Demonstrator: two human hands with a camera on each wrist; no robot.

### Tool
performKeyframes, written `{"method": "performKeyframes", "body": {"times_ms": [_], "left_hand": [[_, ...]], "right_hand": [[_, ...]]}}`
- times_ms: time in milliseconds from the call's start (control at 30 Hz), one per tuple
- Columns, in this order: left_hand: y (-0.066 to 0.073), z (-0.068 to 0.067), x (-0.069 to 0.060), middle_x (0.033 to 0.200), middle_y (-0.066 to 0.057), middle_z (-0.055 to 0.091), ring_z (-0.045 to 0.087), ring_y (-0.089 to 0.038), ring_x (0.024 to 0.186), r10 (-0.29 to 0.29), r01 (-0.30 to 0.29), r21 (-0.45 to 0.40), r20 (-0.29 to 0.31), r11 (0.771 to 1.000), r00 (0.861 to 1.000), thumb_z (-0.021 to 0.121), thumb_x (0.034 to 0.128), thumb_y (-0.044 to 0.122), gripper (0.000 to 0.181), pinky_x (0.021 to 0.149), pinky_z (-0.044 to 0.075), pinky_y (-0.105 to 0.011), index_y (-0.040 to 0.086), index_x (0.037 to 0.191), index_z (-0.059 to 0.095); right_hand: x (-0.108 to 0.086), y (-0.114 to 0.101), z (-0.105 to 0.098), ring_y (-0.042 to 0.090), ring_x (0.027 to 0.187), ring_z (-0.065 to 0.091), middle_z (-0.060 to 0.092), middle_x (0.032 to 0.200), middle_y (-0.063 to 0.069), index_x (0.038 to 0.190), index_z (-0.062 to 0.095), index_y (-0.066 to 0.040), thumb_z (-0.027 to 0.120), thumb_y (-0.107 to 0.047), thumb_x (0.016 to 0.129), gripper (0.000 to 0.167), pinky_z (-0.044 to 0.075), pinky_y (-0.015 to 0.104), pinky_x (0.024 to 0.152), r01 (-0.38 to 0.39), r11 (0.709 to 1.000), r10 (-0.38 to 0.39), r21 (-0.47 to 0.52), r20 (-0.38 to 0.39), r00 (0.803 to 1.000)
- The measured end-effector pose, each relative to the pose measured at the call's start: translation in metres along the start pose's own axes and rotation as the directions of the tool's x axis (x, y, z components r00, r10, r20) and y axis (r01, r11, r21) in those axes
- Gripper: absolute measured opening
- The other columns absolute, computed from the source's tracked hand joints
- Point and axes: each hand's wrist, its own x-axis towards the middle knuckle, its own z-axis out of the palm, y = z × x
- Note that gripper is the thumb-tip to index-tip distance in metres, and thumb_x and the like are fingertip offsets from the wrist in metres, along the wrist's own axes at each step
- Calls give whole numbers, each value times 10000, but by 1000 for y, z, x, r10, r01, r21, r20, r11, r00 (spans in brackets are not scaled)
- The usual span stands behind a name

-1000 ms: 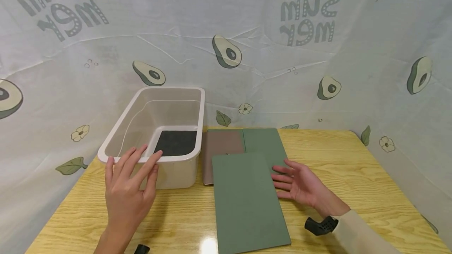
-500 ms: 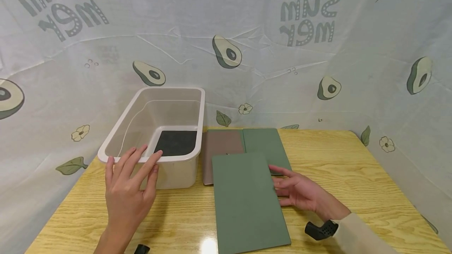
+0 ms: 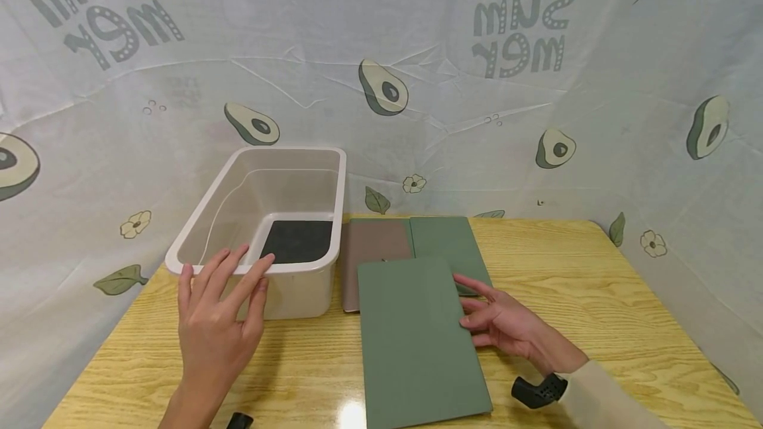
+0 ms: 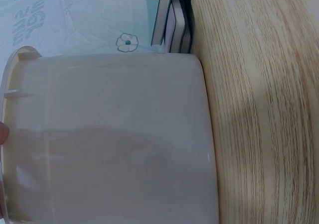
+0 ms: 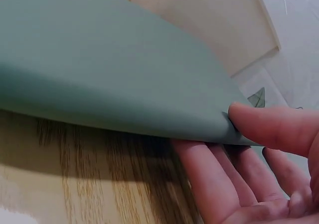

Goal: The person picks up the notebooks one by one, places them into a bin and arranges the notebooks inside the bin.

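My right hand pinches the right edge of a green notebook. In the right wrist view the thumb lies on top of the cover and the other fingers are under it. The notebook's far end overlaps a brown notebook and another green notebook at the back. With fingers extended, my left hand rests on the near rim of a beige plastic bin. The left wrist view shows mostly the bin's outer wall, with one fingertip at the left edge.
A flat black thing lies on the bin's floor. The wooden table extends to the right. A pale curtain printed with avocados hangs behind and along both sides.
My right hand has moved to the green notebook's edge and slid its fingers under, and its thumb has come down on the cover. The left hand and bin have stayed put.
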Motion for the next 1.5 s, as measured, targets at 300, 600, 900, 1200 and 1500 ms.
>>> {"method": "performKeyframes", "body": {"times_ms": [300, 600, 900, 1200, 1500], "left_hand": [[0, 1, 0, 1337, -196, 728, 607, -448, 1284, 1, -1, 2, -1, 1000, 1000, 548, 1082, 331, 334, 1215, 256, -747, 179, 1224, 809], [-1, 1, -1, 1339, -195, 728, 607, -451, 1278, 4, -4, 0, -1, 1000, 1000, 567, 1061, 299, 317, 1210, 256, -752, 178, 1228, 808], [0, 0, -1, 1333, -194, 729, 606, -441, 1282, 9, -9, 10, 0, 1000, 1000, 571, 1055, 288, 310, 1199, 263, -754, 184, 1225, 808], [0, 1, 0, 1333, -192, 729, 606, -440, 1280, 8, -8, 4, 2, 1000, 1000, 566, 1061, 295, 311, 1195, 263, -758, 191, 1225, 809], [1, -1, 0, 1340, -200, 724, 604, -449, 1283, 1, -1, 2, 13, 1000, 1000, 551, 1077, 316, 327, 1212, 251, -754, 182, 1232, 806]], "right_hand": [[-2, -2, 6, 185, 1061, 788, 459, 1653, 149, 1726, 70, -160, 648, 43, 983, 963, 649, 439, 892, 23, 1000, -23, 12, -38, 999], [-9, -12, 19, 8, 708, 663, 136, 1765, 251, 1718, 120, -141, 635, 61, 970, 931, 537, 221, 639, 37, 999, -35, 17, -88, 995], [-16, -36, 36, -15, 629, 613, -40, 1779, 246, 1712, 146, -138, 592, 47, 994, 865, 532, 189, 618, 75, 997, -74, 3, -147, 986], [-16, -63, 38, 6, 717, 656, -46, 1803, 139, 1717, 139, -172, 538, 42, 1034, 819, 545, 185, 649, 150, 986, -130, 74, -228, 965], [-16, -99, 46, 91, 874, 771, 749, 1198, -110, 1716, 184, -201, 546, 65, 1038, 813, 613, 215, 690, 231, 963, -190, 142, -254, 948]]}}
